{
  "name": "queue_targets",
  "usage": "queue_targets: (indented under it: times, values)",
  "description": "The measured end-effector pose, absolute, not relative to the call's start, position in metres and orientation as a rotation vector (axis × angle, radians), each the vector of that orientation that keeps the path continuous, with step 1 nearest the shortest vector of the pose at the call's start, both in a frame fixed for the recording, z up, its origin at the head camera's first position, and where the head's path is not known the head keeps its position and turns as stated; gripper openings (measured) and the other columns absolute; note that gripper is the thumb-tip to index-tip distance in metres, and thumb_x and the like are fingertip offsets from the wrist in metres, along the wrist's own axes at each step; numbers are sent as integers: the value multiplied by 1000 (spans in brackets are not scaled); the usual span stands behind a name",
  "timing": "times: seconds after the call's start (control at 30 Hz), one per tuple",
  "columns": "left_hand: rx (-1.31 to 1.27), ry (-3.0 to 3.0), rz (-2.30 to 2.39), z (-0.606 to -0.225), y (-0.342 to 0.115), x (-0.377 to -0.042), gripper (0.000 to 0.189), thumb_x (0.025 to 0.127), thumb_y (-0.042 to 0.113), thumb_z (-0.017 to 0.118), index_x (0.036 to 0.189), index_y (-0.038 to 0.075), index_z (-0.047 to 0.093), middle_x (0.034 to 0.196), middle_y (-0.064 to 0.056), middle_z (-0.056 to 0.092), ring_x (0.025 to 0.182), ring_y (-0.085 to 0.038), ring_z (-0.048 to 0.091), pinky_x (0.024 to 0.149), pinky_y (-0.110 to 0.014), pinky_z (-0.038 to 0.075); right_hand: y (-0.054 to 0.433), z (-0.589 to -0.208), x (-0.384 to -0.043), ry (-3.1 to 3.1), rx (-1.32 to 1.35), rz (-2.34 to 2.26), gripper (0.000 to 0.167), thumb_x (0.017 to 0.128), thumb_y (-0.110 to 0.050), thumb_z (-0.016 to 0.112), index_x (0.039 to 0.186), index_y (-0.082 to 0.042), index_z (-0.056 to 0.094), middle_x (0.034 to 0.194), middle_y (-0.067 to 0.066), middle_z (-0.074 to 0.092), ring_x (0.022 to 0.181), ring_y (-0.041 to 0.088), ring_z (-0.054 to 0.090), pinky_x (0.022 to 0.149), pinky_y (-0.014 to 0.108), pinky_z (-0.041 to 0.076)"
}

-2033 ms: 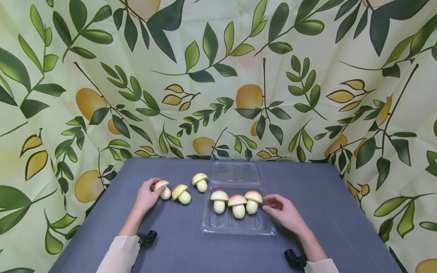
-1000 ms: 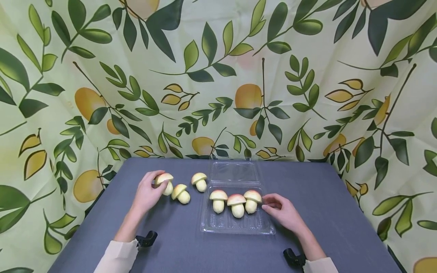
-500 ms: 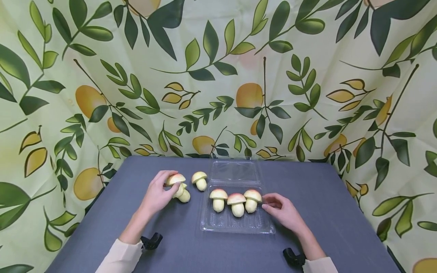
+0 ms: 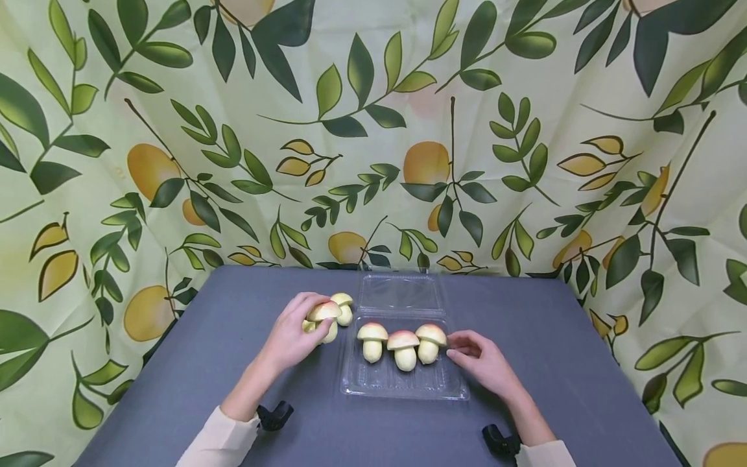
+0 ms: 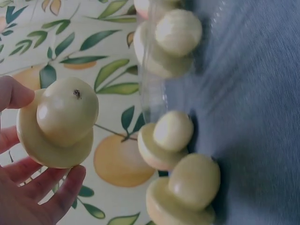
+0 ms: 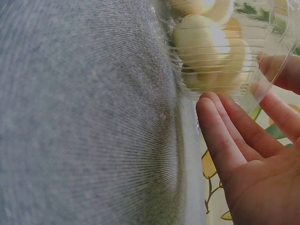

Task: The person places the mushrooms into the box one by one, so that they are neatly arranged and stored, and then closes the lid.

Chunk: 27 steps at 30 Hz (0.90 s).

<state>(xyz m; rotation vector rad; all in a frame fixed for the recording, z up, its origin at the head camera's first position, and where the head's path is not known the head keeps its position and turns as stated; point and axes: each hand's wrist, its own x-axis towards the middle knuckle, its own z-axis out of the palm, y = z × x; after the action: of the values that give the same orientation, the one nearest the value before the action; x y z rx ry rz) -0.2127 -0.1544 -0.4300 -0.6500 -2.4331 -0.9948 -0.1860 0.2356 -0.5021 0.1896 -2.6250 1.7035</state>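
My left hand (image 4: 296,336) holds a mushroom (image 4: 324,312) with a pale stem and red-tinged cap, thumb on one side and fingers on the other. In the left wrist view the held mushroom (image 5: 68,112) shows its stem end, with a small dark mark. Behind it stand two more mushrooms on the table, one (image 4: 345,316) in plain sight, the other mostly covered by the hand. Three mushrooms (image 4: 405,350) lie in a row in a clear plastic container (image 4: 403,391). My right hand (image 4: 480,360) rests its nearly straight fingertips against the container's right side.
The container's clear lid (image 4: 400,293) is folded back toward the rear of the table. A grey cloth covers the table (image 4: 560,363). A leaf-and-fruit patterned curtain (image 4: 373,130) rises behind and at both sides.
My left hand has lifted a mushroom from the far left and carried it rightward, in front of the other two loose ones. My right hand has stayed at the container's side.
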Motion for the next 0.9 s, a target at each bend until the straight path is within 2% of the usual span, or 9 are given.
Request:
queue_targets:
  times: [0.2, 0.37, 0.6, 0.8, 0.9]
  values:
    - [-708, -2409, -1053, -429, -142, -210, 33, 86, 12, 78, 118, 11, 70, 118, -2, 65, 107, -21, 62, 90, -43, 52, 236, -502, -187, -2621, 224, 1691, 32, 93, -13, 76, 121, -1, 67, 111, 14, 68, 100, 24, 68, 81, 27, 56]
    - [-780, -2396, -1087, -431, -130, -205, 34, 86, 12, 78, 118, 11, 70, 118, -1, 65, 102, -18, 61, 84, -38, 53, 236, -502, -187, -2620, 223, 1698, 32, 92, -12, 76, 121, -1, 67, 111, 14, 68, 99, 22, 68, 81, 27, 56]
    - [-852, -2407, -1160, -437, -115, -204, 33, 89, 14, 75, 120, 14, 68, 121, 3, 64, 114, -15, 60, 98, -36, 50, 236, -502, -186, -2617, 214, 1711, 33, 92, -13, 76, 121, 0, 66, 112, 14, 68, 100, 23, 68, 81, 27, 56]
    - [-905, -2402, -1168, -442, -104, -202, 33, 88, 16, 76, 120, 12, 68, 118, 2, 64, 106, -13, 60, 88, -32, 52, 236, -502, -185, -2621, 219, 1706, 33, 93, -14, 76, 122, -1, 66, 113, 14, 68, 101, 24, 68, 81, 27, 56]
    - [-924, -2428, -1160, -447, -100, -200, 33, 89, 16, 76, 121, 12, 68, 119, 2, 64, 108, -13, 60, 91, -33, 52, 236, -502, -185, -2618, 221, 1703, 33, 93, -14, 76, 121, -1, 67, 113, 14, 68, 101, 25, 68, 82, 27, 56]
